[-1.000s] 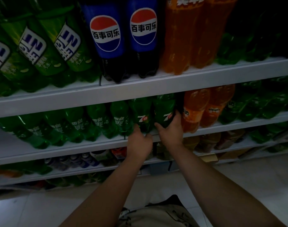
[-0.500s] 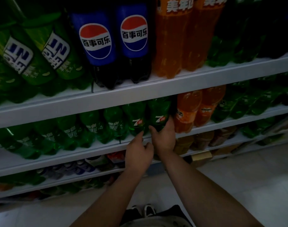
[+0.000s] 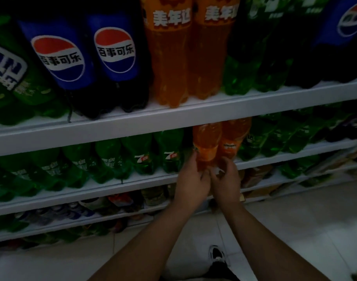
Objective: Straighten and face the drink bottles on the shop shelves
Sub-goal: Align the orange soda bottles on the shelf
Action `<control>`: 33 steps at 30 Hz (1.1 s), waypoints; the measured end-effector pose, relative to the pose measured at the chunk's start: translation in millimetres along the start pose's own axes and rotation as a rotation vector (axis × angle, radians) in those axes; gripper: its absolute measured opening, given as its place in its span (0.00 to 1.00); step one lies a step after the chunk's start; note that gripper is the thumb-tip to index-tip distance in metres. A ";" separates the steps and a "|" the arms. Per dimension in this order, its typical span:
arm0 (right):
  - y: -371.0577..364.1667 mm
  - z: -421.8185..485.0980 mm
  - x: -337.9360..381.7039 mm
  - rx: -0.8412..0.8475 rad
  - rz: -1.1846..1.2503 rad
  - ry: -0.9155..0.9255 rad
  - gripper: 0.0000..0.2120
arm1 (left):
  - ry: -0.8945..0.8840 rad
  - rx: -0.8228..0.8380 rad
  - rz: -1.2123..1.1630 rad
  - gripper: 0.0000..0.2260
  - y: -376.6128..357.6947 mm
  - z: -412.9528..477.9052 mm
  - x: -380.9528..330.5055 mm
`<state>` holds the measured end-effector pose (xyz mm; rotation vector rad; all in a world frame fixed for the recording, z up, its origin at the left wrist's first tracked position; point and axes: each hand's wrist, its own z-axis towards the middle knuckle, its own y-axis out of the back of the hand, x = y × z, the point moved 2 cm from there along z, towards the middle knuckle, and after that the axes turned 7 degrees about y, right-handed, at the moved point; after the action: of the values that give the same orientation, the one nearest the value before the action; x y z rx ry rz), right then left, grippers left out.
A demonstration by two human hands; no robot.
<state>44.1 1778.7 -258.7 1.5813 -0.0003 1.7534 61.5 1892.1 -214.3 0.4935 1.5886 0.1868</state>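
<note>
Dim shop shelving fills the view, white ledges packed with soft drinks above a pale tiled floor (image 3: 295, 220). On the middle shelf (image 3: 133, 185) stands the orange bottle (image 3: 207, 145), upright at the front edge, with its label turned partly aside. The left hand (image 3: 190, 179) wraps its lower left flank with curled fingers. The right hand (image 3: 226, 178) closes on the lower right near the base, though the gloom hides exactly where its fingertips land.

It looks full, so probably fairly heavy and stiff in the body, with a smooth skin and a label film that may slip under the palm. Holding it low and twisting it on its base seems safer than lifting it.

Touching it on the right is a second orange bottle (image 3: 233, 136), making two on this shelf. Just left stand two green bottles (image 3: 170, 154) showing a 7 mark; the greens beyond blur too much to count. On the upper shelf (image 3: 173, 121) are two large orange bottles (image 3: 169, 57), two cola bottles (image 3: 114, 51) beside them, and a third cola (image 3: 350, 27) at the far right.
</note>
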 end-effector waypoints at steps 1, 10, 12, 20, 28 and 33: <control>2.6 3.7 -3.1 0.069 0.006 0.060 0.18 | 0.022 -0.048 -0.018 0.25 -7.3 7.8 -5.5; 43.4 33.5 -29.7 0.247 0.006 0.322 0.13 | 0.131 -0.404 -0.064 0.32 -42.1 31.4 -14.5; 56.8 41.4 -34.6 0.181 0.012 0.242 0.12 | 0.128 -0.487 -0.002 0.32 -49.6 27.0 -14.0; 61.8 48.0 -38.2 0.186 -0.033 0.137 0.28 | 0.260 -0.766 0.231 0.39 -70.2 17.6 -21.7; 47.8 41.4 -29.3 0.236 -0.031 0.064 0.39 | 0.189 -0.627 0.051 0.34 -79.3 16.4 -8.7; 45.7 48.4 -25.6 0.197 0.001 0.015 0.34 | 0.302 -0.762 0.131 0.35 -86.2 24.6 -9.9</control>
<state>59.9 1710.0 -247.7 1.7071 0.1843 1.8112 68.7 1806.9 -242.8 -0.0350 1.6293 0.9599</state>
